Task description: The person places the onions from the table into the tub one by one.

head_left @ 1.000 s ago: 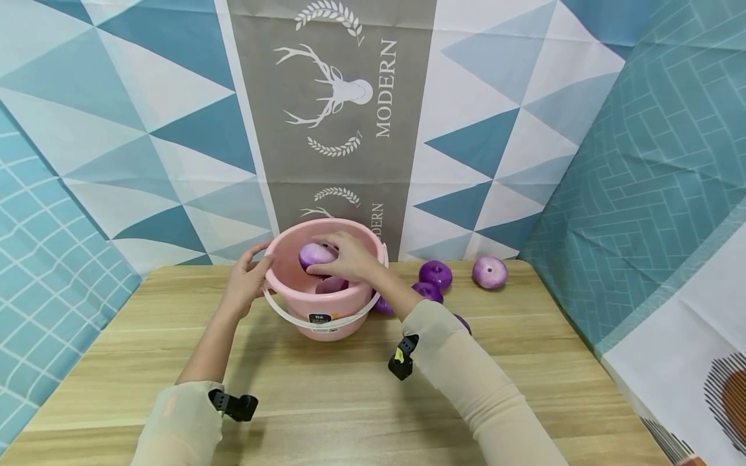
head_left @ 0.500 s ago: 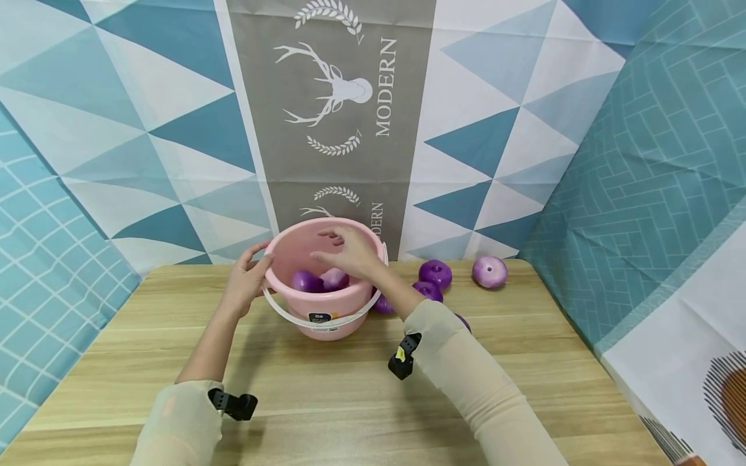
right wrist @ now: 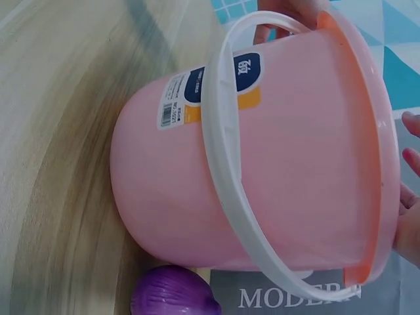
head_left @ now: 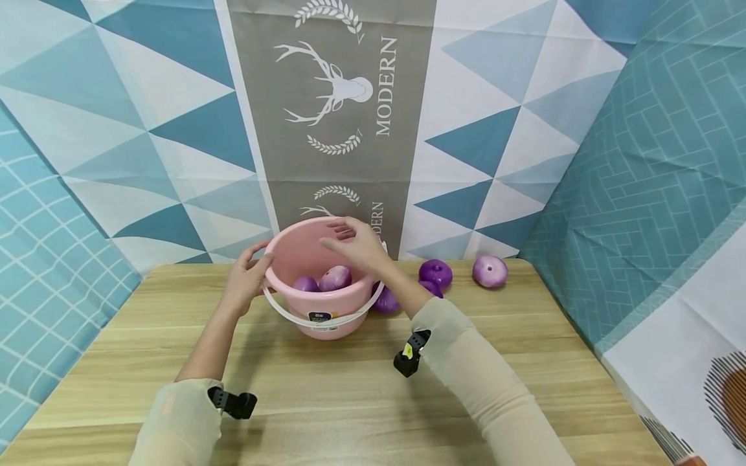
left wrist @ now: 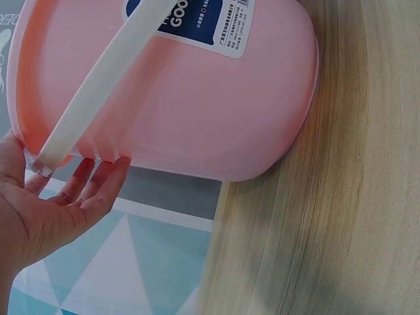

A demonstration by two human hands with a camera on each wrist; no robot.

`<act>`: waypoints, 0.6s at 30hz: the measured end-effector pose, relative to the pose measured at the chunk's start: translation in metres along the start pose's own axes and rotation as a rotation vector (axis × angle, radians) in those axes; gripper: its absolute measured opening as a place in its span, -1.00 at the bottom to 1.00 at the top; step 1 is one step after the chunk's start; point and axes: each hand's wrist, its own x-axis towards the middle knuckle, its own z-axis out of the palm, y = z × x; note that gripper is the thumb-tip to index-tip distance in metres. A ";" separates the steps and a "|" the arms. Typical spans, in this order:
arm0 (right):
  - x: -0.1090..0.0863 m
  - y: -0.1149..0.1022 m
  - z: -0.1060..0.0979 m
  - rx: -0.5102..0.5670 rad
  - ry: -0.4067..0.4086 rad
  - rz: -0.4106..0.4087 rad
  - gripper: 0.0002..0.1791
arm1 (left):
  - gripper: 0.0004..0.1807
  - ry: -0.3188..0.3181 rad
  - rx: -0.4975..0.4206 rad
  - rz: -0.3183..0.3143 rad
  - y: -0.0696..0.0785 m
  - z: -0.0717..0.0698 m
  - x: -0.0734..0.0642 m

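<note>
A pink bucket (head_left: 300, 304) with a white handle (head_left: 350, 319) stands upright at the back of the table. My left hand (head_left: 246, 281) grips its left rim, thumb over the edge; in the left wrist view that hand's fingers (left wrist: 98, 190) press the outer wall. Inside the bucket lie a pale purple onion (head_left: 335, 277) and a darker onion (head_left: 305, 284); anything beneath them is hidden. Over the right side of the rim is my right hand (head_left: 362, 247), fingers spread and holding nothing. Only part of that hand (right wrist: 410, 216) shows in the right wrist view.
Right of the bucket, several purple onions lie on the wooden table (head_left: 326, 401): one (head_left: 387, 301) close beside it, another (head_left: 436, 274) farther back, and a pale one (head_left: 489, 272) farther right. Patterned cloth (head_left: 466, 129) hangs behind the table.
My right hand has let go of an onion inside the bucket and moved up and right to the rim. The left hand has kept its grip on the bucket.
</note>
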 end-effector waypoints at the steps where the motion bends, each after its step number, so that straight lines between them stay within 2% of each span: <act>1: -0.001 0.000 -0.002 0.005 0.006 0.008 -0.56 | -0.37 0.000 0.004 0.000 0.000 0.000 0.000; 12: -0.008 0.000 -0.025 0.027 0.059 0.017 -0.60 | -0.37 0.002 0.016 -0.001 0.001 0.000 -0.001; 18: -0.011 0.003 -0.038 -0.001 0.078 -0.015 -0.56 | -0.37 -0.002 0.017 0.001 0.002 0.000 -0.002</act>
